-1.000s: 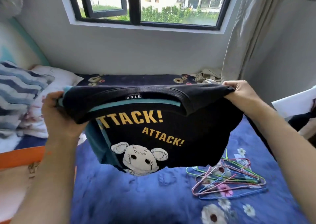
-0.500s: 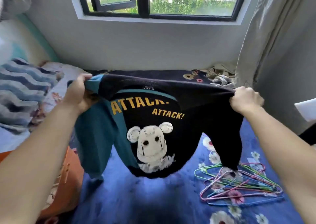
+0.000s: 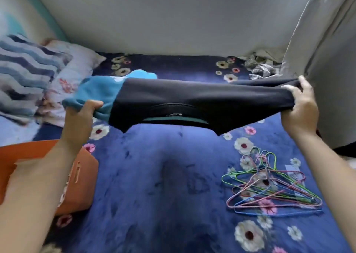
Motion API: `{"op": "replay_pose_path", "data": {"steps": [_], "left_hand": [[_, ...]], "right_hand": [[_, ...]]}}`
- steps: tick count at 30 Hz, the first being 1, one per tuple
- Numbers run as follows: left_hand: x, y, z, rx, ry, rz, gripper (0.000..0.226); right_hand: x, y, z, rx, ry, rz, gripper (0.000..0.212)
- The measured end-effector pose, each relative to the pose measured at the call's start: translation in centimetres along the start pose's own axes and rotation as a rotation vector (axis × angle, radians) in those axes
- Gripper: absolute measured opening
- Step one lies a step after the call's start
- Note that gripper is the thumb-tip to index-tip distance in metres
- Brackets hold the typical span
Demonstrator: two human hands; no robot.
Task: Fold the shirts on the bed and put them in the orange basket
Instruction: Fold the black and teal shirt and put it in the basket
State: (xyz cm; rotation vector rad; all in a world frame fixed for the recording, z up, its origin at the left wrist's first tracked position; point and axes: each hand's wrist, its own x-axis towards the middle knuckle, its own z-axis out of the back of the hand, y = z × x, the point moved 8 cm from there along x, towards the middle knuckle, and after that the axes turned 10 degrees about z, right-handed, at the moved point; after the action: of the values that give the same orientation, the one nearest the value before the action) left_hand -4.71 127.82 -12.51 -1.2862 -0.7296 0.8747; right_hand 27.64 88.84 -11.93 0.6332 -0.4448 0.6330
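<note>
Left hand (image 3: 82, 114) and right hand (image 3: 299, 110) grip the shirt (image 3: 202, 100) stretched between them

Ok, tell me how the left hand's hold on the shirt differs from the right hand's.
The left hand grips the shirt at its teal sleeve side; the right hand grips its black side. The left hand is on the side with the orange basket; the right hand is close to the grey curtain. Both are curled round bunched fabric, holding the shirt stretched out above the bed.
</note>
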Motion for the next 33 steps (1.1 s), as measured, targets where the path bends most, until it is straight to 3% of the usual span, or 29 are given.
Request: {"op": "replay_pose_path", "data": {"steps": [2, 5, 9, 11, 16, 18, 19, 22, 23, 27, 29, 30, 32, 33], "left_hand": [[-2.1, 4.2, -0.2, 0.139, 0.06, 0.031, 0.003], [-5.4, 12.2, 0.2, 0.3, 0.058, 0.194, 0.016], [-10.8, 26.7, 1.2, 0.393, 0.061, 0.693, 0.039], [-14.5, 32.7, 1.9, 0.483, 0.059, 0.94, 0.04], [-21.0, 39.6, 0.5, 0.477, 0.207, 1.212, 0.032], [-23.1, 41.8, 0.7, 0.485, 0.157, 1.392, 0.035], [-24.0, 42.7, 0.9, 0.498, 0.137, 1.466, 0.04], [-25.6, 45.2, 0.2, 0.348, 0.025, 1.535, 0.047], [-25.8, 46.3, -0.4, 0.277, -0.034, 1.537, 0.05], [-26.6, 49.7, -1.9, 0.197, -0.224, 1.512, 0.059], [-26.6, 51.0, -1.9, 0.216, -0.27, 1.454, 0.049], [-26.7, 51.8, -1.7, 0.243, -0.276, 1.433, 0.046], [-26.9, 52.4, -0.9, 0.318, -0.263, 1.418, 0.041], [-27.1, 52.3, -0.6, 0.386, -0.24, 1.429, 0.038]], "right_hand": [[-2.7, -1.8, -2.1, -0.118, 0.122, 0.036, 0.046], [-8.7, -4.8, -6.8, -0.262, 0.438, -0.044, 0.05], [-19.9, -8.1, -13.4, -0.392, 0.901, -0.142, 0.061], [-25.4, -9.0, -16.0, -0.462, 1.102, -0.14, 0.062], [-34.2, -9.1, -18.6, -0.507, 1.329, -0.14, 0.064], [-36.6, -10.0, -18.6, -0.448, 1.305, -0.322, 0.069], [-37.0, -10.1, -18.4, -0.388, 1.183, -0.442, 0.072], [-39.1, -10.3, -17.0, -0.136, 0.564, -0.907, 0.062], [-41.0, -10.2, -17.4, -0.068, 0.476, -1.092, 0.058], [-50.1, -7.3, -22.5, 0.276, 0.55, -1.692, 0.075], [-51.8, -6.3, -24.3, 0.365, 0.524, -1.749, 0.081], [-52.2, -6.6, -25.0, 0.357, 0.498, -1.73, 0.073], [-51.8, -7.4, -25.1, 0.22, 0.503, -1.609, 0.033], [-51.1, -7.5, -25.0, 0.095, 0.615, -1.498, 0.021]]}}
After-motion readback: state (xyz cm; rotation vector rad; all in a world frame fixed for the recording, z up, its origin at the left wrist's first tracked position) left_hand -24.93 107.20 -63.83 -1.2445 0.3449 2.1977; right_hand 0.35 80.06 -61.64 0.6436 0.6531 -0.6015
